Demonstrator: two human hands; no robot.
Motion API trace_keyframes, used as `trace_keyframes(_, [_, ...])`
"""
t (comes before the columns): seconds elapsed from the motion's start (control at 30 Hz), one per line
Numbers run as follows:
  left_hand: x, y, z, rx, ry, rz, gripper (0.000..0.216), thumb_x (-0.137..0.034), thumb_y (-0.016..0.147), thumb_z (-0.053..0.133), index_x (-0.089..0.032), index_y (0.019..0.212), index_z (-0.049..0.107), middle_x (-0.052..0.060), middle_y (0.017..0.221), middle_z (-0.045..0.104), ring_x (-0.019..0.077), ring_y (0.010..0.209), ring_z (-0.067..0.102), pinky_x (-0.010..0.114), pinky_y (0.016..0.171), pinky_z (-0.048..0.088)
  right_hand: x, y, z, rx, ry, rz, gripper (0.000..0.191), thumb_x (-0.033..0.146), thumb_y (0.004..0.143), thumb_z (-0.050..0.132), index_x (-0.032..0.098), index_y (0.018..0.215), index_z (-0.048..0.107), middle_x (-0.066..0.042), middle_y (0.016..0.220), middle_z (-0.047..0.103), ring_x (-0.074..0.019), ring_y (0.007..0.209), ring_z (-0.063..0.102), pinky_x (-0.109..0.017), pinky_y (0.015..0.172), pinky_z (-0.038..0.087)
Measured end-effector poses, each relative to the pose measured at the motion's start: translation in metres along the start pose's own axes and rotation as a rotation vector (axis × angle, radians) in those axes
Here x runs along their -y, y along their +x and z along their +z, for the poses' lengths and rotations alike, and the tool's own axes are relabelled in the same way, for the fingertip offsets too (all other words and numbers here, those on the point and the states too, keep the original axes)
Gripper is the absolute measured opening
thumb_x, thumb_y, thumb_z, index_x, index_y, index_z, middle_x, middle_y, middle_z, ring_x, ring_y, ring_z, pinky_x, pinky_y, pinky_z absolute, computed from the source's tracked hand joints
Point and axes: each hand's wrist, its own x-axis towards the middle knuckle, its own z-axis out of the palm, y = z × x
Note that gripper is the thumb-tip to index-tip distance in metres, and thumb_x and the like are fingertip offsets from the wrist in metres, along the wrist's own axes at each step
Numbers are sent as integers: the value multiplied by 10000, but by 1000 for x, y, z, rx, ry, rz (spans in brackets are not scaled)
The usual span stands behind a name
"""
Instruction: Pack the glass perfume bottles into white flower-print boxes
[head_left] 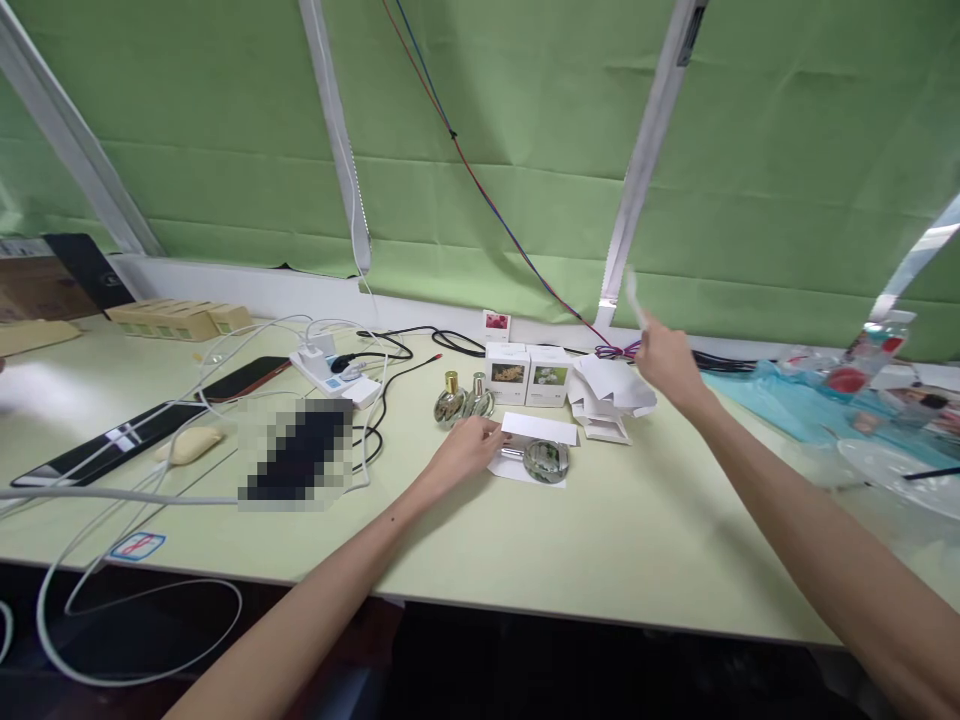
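My left hand (471,446) rests low over the table with its fingers closed at the left edge of a folded white card (536,428). On that card a round glass perfume bottle (547,461) lies on its side, its silver neck pointing toward my fingertips. My right hand (669,362) is raised at the right, fingers closed around a thin white strip (634,292) that is blurred. Behind my left hand stand two more perfume bottles, one with a gold top (451,400) and one with a silver top (479,397).
Two white boxes with flower pictures (528,376) stand behind the card, beside opened white packaging (609,395). Leftward lie a power strip (334,375), cables, phones and a computer mouse (190,445). Blue plastic (780,400), a drink bottle (874,350) and a clear lid (900,475) lie right.
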Motion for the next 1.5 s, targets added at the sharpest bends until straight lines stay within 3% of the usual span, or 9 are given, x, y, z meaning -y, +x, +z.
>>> trace_keyframes(0.13, [0,0,3,-79,47,66,368,-329,889,410,-203,549,347,-1,588,399,140,576,332,294,564,222,3,-24,44,295,-524,-50,487,80,955,329,52,1426,448,-306,1346,544,-370,1207,607,-450,942,495])
trace_keyframes(0.3, [1,1,7,-136,91,157,410,-313,935,388,-185,548,432,52,693,571,157,637,474,289,625,311,-12,-41,80,530,-544,-61,345,149,975,395,84,1250,594,-248,1225,646,-317,1122,662,-401,912,500])
trace_keyframes(0.5, [-8,-3,4,-68,79,262,387,-305,947,394,-161,857,741,92,929,713,212,824,605,285,715,409,-29,-41,77,598,-492,-130,539,485,1054,232,132,1285,568,-224,1318,610,-292,1164,635,-391,912,489])
trace_keyframes(0.7, [-17,-12,-5,78,-37,226,374,-401,839,636,-190,1125,750,84,1106,747,247,935,657,293,787,483,-22,-49,75,462,-490,-78,578,473,1053,182,105,1270,571,-252,1282,615,-328,1174,612,-438,940,464])
trace_keyframes(0.9, [-10,-12,-4,157,-39,276,410,-343,770,694,-196,1149,743,84,1154,722,262,994,659,298,807,502,-6,-58,59,-4,-487,-162,621,483,1033,296,18,1397,488,-301,1464,468,-410,1381,409,-548,1134,263])
trace_keyframes(1.0, [-6,-8,0,150,-23,302,394,-314,763,708,-178,1131,745,98,1144,716,266,1012,651,313,852,496,8,-64,49,-109,-387,-279,574,445,1037,305,34,1368,532,-269,1490,461,-379,1429,348,-550,1184,180])
trace_keyframes(1.07, [-4,-6,2,150,-17,324,358,-296,769,707,-175,1104,743,99,1125,717,262,1007,649,315,854,488,19,-73,43,-39,-226,-406,536,432,1042,303,64,1323,575,-233,1436,531,-326,1374,433,-484,1174,258])
trace_keyframes(1.27, [-2,-6,3,170,21,318,197,-347,800,691,-170,883,716,45,856,703,209,772,617,281,668,416,38,-108,37,549,-33,-724,554,524,1008,410,196,1450,469,-135,1417,593,-301,1257,575,-399,996,458])
trace_keyframes(1.5, [1,-3,2,183,13,285,219,-358,778,711,-179,899,750,49,857,700,204,769,601,277,684,401,39,-111,36,543,-294,-573,376,404,1033,397,209,1340,495,-120,1099,725,-291,978,692,-306,739,444])
